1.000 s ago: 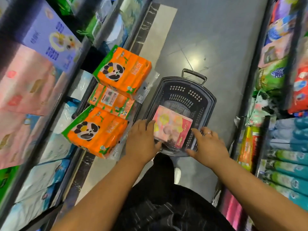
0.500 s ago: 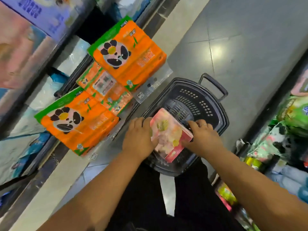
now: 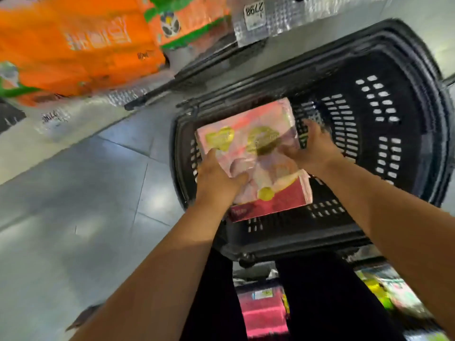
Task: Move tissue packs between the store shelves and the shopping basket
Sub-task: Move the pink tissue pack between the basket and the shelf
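1. Head view: one pink tissue pack (image 3: 246,134) sits in the mouth of the black basket (image 3: 406,119), toward the basket's near left corner. From where I stand I can't tell whether it rests on the basket's bottom or hangs just above it.
2. The hands are apart, one on each side of the pack. The left hand (image 3: 219,180) grips the near left edge with its thumb on top. The right hand (image 3: 312,148) holds the right edge, fingers curled over it as far as the blur lets me see.
3. Handling, by my guess: a soft bundle in film wrap, light and squashy, with a slightly slick skin. It is best held on two opposite sides with a gentle squeeze or supported from beneath, not pinched by loose film.
4. Count: one pink pack, one basket, two hands, and two orange packs (image 3: 81,45) on the shelf (image 3: 182,76) beyond the basket's far left side, both blurred
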### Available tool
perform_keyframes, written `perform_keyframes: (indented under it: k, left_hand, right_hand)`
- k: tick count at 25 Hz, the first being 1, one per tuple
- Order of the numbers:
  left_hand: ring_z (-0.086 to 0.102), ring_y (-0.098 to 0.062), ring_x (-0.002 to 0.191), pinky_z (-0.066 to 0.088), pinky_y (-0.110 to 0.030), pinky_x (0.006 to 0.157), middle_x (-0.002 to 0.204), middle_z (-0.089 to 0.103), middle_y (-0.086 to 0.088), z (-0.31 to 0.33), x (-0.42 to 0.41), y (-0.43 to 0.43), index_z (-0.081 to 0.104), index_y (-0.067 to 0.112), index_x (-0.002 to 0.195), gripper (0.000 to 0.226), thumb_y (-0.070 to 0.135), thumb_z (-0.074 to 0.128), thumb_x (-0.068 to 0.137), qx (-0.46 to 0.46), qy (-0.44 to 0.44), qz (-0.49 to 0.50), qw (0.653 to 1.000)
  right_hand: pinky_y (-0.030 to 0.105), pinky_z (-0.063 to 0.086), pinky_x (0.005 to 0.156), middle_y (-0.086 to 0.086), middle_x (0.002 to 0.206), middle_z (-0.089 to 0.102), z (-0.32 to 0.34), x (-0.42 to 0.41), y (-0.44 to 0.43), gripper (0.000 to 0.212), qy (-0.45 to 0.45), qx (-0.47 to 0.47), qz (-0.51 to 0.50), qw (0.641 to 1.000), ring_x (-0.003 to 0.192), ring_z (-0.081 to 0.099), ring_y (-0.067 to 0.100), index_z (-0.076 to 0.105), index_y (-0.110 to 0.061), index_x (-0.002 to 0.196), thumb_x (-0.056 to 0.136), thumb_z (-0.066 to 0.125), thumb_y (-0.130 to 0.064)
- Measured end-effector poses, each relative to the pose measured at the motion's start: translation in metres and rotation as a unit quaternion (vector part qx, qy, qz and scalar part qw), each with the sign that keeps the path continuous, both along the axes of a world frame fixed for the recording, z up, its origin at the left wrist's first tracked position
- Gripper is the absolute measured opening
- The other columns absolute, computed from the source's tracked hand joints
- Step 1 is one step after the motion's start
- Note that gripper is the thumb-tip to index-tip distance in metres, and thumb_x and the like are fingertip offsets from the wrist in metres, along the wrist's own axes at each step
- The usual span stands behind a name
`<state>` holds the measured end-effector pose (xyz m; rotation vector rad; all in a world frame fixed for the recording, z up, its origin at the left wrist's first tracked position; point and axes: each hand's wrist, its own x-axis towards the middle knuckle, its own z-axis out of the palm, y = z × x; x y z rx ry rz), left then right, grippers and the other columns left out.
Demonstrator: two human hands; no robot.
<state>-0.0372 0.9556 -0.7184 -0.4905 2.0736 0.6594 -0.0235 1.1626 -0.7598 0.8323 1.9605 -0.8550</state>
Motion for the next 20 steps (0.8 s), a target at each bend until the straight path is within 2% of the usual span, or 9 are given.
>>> perform_keyframes:
  k: [2, 4, 6, 7, 8, 11, 14, 17, 20]
  left_hand:
    - [0.062, -0.031, 0.107, 0.053, -0.047, 0.092, 0.127, 0.058, -0.017, -0.029, 0.013, -0.004, 0.01, 0.028, 0.15, 0.113, 0.04, 0.082, 0.064, 0.036, -0.027, 0.11, 0.993]
    - [0.067, -0.029, 0.083, 0.056, -0.043, 0.077, 0.103, 0.066, -0.016, -0.048, 0.027, -0.008, 0.013, 0.027, 0.145, 0.108, 0.033, 0.081, 0.061, 0.04, -0.006, 0.173, 0.984]
    - [0.064, -0.028, 0.07, 0.054, -0.041, 0.065, 0.091, 0.064, -0.016, -0.053, 0.033, -0.006, 0.03, 0.022, 0.134, 0.089, 0.024, 0.078, 0.059, 0.046, 0.026, 0.228, 0.972]
    - [0.063, -0.026, 0.066, 0.054, -0.041, 0.062, 0.092, 0.064, -0.017, -0.054, 0.032, -0.003, 0.036, 0.024, 0.129, 0.081, 0.024, 0.076, 0.058, 0.052, 0.039, 0.24, 0.969]
    - [0.063, -0.022, 0.064, 0.056, -0.041, 0.059, 0.099, 0.063, -0.017, -0.052, 0.03, 0.002, 0.038, 0.027, 0.128, 0.079, 0.027, 0.076, 0.059, 0.058, 0.047, 0.228, 0.971]
    - [0.066, -0.014, 0.081, 0.057, -0.039, 0.069, 0.115, 0.058, -0.003, -0.042, 0.02, 0.019, 0.037, 0.036, 0.129, 0.076, 0.04, 0.07, 0.06, 0.068, 0.08, 0.152, 0.983]
    - [0.059, -0.024, 0.105, 0.053, -0.046, 0.084, 0.122, 0.048, 0.005, -0.028, 0.012, 0.028, 0.022, 0.041, 0.135, 0.088, 0.042, 0.065, 0.059, 0.042, 0.089, 0.065, 0.993]
    - [0.05, -0.029, 0.116, 0.05, -0.051, 0.089, 0.136, 0.043, 0.0, -0.022, 0.01, 0.028, 0.011, 0.044, 0.142, 0.098, 0.036, 0.063, 0.06, 0.03, 0.101, 0.01, 0.994]
    - [0.045, -0.028, 0.121, 0.048, -0.05, 0.092, 0.14, 0.04, 0.0, -0.008, 0.005, 0.034, 0.015, 0.034, 0.146, 0.094, 0.033, 0.065, 0.067, 0.021, 0.15, -0.018, 0.988]
  right_hand:
    - [0.04, 0.038, 0.105, 0.018, 0.145, 0.039, -0.031, 0.002, -0.01, 0.097, 0.003, -0.019, -0.051, 0.999, 0.132, 0.042, 0.033, 0.025, -0.011, 0.146, 0.075, 0.077, -0.05]
    - [0.041, 0.049, 0.094, 0.011, 0.134, 0.051, -0.044, 0.004, -0.02, 0.091, 0.035, -0.109, -0.163, 0.98, 0.12, 0.054, 0.028, 0.032, -0.012, 0.142, 0.072, 0.083, -0.039]
    - [0.062, 0.054, 0.077, 0.015, 0.132, 0.055, -0.056, 0.011, -0.022, 0.082, 0.058, -0.274, -0.327, 0.903, 0.115, 0.059, 0.037, 0.04, -0.011, 0.138, 0.071, 0.087, -0.015]
    - [0.071, 0.05, 0.069, 0.021, 0.131, 0.055, -0.055, 0.016, -0.018, 0.075, 0.07, -0.333, -0.359, 0.869, 0.113, 0.06, 0.044, 0.042, -0.008, 0.135, 0.073, 0.084, -0.005]
    - [0.075, 0.048, 0.07, 0.025, 0.131, 0.055, -0.056, 0.024, -0.012, 0.071, 0.084, -0.36, -0.368, 0.853, 0.112, 0.06, 0.048, 0.043, -0.003, 0.135, 0.075, 0.081, -0.002]
    - [0.06, 0.054, 0.086, 0.016, 0.124, 0.064, -0.042, 0.043, 0.003, 0.08, 0.087, -0.264, -0.379, 0.883, 0.108, 0.066, 0.034, 0.046, -0.006, 0.136, 0.068, 0.087, -0.018]
    - [0.048, 0.058, 0.081, 0.004, 0.121, 0.066, -0.026, 0.052, 0.012, 0.097, 0.048, -0.202, -0.452, 0.867, 0.101, 0.069, 0.022, 0.037, -0.015, 0.137, 0.055, 0.088, -0.02]
    - [0.049, 0.058, 0.081, 0.004, 0.119, 0.067, -0.018, 0.05, 0.015, 0.087, 0.039, -0.225, -0.473, 0.851, 0.098, 0.071, 0.024, 0.037, -0.018, 0.136, 0.064, 0.084, -0.012]
    - [0.055, 0.055, 0.086, 0.005, 0.118, 0.069, -0.01, 0.049, 0.02, 0.083, 0.044, -0.262, -0.473, 0.84, 0.101, 0.07, 0.027, 0.043, -0.02, 0.137, 0.064, 0.082, -0.013]
